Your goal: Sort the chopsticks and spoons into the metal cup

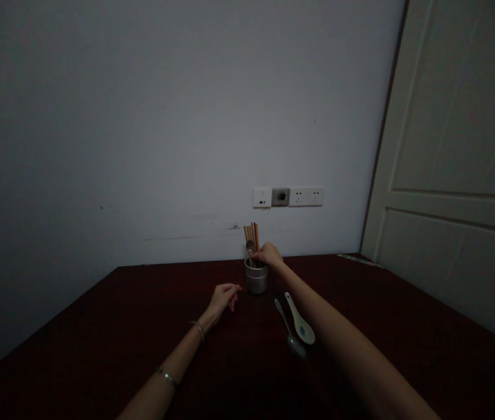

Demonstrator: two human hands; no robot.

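A grey metal cutlery holder (256, 282) stands upright on the dark red table, with several wooden chopsticks (255, 235) rising out of it. At its rim my right hand (269, 255) is closed, with its fingertips on a small metal spoon (249, 245) just below the bowl. The spoon's bowl points up and its lower end is hidden in the holder. My left hand (224, 296) is left of the holder, fingers loosely bent and apart, with nothing visible in it. Under my right forearm's left side lie a white ceramic spoon (302, 328) and a metal spoon (290, 336).
The dark red table (111, 326) meets a pale wall behind the holder. Sockets and switch plates (288, 197) sit on that wall above the holder. A white panelled door (461, 175) stands at the right edge of the table.
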